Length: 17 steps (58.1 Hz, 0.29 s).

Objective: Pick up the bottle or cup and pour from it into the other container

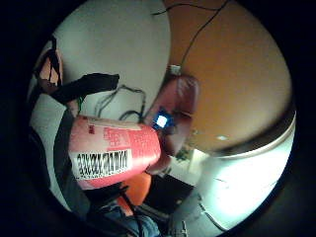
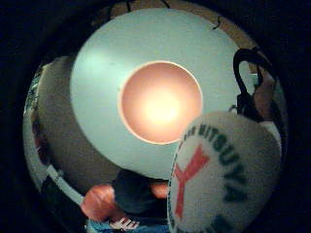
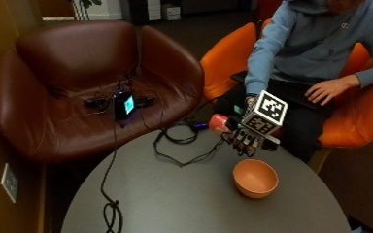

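Observation:
In the outside view my gloved right hand (image 3: 247, 137) grips a red bottle (image 3: 218, 122) and holds it on its side above the round grey table (image 3: 174, 199). The orange bowl (image 3: 256, 178) stands on the table just in front of and below the hand, apart from it. The little finger side palm view shows the red bottle (image 1: 114, 152) with its barcode label close to the palm. In the thumb side palm view the bottle's white end (image 2: 224, 174), printed in red and green, hangs beside the orange bowl (image 2: 160, 103), which is seen from above on the table (image 2: 97, 73).
A brown leather armchair (image 3: 76, 92) behind the table carries a small lit device (image 3: 123, 105) and cables. Black cables (image 3: 174, 145) trail over the table's far side. The person sits in an orange chair (image 3: 228, 58), bare hand (image 3: 325, 90) resting in the lap.

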### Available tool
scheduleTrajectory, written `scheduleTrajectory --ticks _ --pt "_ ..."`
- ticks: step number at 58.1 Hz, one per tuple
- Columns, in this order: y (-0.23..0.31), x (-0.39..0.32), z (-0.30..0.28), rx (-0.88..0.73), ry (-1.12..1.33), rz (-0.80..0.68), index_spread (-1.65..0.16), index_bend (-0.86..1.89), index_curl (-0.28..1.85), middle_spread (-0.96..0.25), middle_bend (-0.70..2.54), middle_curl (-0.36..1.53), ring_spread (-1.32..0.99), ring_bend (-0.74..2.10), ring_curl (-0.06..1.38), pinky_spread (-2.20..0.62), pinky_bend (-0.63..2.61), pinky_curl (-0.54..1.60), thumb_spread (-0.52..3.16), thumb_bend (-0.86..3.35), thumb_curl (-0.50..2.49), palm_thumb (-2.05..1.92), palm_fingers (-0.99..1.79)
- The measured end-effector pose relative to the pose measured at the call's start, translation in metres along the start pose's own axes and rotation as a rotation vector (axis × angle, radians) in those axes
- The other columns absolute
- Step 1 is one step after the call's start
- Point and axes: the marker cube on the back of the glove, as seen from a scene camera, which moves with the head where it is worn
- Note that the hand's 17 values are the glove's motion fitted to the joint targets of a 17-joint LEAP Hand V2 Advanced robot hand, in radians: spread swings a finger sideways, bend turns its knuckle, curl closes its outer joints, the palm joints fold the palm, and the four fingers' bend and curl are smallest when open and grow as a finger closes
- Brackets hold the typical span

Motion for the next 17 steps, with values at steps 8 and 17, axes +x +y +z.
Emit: scheduleTrajectory --ticks 8,17 --pt "0.001 0.012 -0.008 0.123 -0.245 -0.021 -0.17 0.18 0.50 -0.09 0.32 0.48 -0.20 0.41 0.43 -0.26 0.40 0.36 0.17 -0.04 0.74 0.98 1.26" --pt "0.007 0.029 -0.009 0.253 -0.548 -0.001 -0.17 0.18 0.50 -0.08 0.32 0.48 -0.19 0.41 0.43 -0.25 0.40 0.36 0.17 -0.04 0.74 0.98 1.25"
